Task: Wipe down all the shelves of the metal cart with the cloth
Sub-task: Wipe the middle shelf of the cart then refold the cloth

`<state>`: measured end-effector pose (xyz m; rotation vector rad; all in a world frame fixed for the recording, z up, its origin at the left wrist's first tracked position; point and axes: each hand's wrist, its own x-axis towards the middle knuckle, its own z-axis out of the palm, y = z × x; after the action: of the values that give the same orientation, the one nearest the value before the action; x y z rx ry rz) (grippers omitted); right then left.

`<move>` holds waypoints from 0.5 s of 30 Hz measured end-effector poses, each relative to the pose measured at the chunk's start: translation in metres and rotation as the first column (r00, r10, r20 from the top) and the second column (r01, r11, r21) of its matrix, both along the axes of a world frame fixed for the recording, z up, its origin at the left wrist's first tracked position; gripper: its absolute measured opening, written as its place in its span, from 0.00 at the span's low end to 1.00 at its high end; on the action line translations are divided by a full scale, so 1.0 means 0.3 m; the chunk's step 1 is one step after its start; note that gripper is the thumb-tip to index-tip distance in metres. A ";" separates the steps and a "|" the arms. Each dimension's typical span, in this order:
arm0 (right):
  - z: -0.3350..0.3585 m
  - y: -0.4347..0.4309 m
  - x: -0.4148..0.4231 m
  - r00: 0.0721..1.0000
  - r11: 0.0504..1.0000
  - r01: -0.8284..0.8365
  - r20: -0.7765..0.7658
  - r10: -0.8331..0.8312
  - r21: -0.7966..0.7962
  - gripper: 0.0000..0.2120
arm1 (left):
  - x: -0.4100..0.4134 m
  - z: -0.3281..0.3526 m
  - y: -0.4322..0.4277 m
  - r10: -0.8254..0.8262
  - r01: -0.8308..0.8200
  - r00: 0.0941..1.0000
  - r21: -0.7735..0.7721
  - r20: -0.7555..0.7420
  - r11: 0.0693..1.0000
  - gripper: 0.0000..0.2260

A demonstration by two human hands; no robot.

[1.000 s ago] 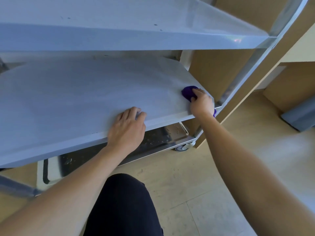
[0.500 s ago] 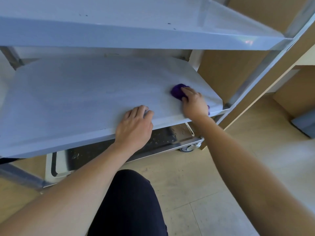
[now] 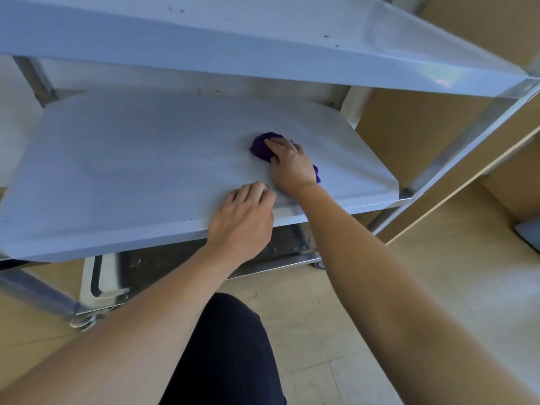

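The right hand point(image 3: 292, 166) has its fingers curled over the bunched purple cloth point(image 3: 261, 147), pressing it onto the middle shelf point(image 3: 131, 171) of the metal cart point(image 3: 467, 133), right of centre and nearer the front edge. The left hand point(image 3: 242, 220) rests on that front edge, just beside the right wrist, fingers close together and gently bent, thumb hidden

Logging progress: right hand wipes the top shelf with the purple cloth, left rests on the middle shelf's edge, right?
No: the head view shows the right hand wiping the middle shelf, not the top shelf; cloth and left hand are as stated.
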<state>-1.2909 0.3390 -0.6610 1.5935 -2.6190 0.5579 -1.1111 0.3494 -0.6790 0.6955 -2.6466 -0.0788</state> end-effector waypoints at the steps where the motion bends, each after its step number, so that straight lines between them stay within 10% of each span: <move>1: 0.003 0.009 -0.022 1.000 1.000 -0.002 0.023 0.003 -0.011 0.22 | 0.002 0.000 -0.004 -0.001 0.001 1.000 0.004 0.000 1.000 0.13; 10: 0.041 0.231 -0.378 0.806 0.813 0.583 0.122 -0.580 0.012 0.26 | -0.016 0.004 -0.001 -0.011 0.011 1.000 0.034 -0.010 0.999 0.12; 15: 0.035 -0.009 -0.228 0.900 0.906 0.424 0.123 -0.419 -0.018 0.22 | -0.019 0.003 -0.005 -0.004 0.004 1.000 0.022 0.000 1.000 0.13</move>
<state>-1.3592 0.3364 -0.6504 0.9527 -2.8852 0.6851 -1.1167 0.3480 -0.6783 0.6972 -2.6511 -0.1086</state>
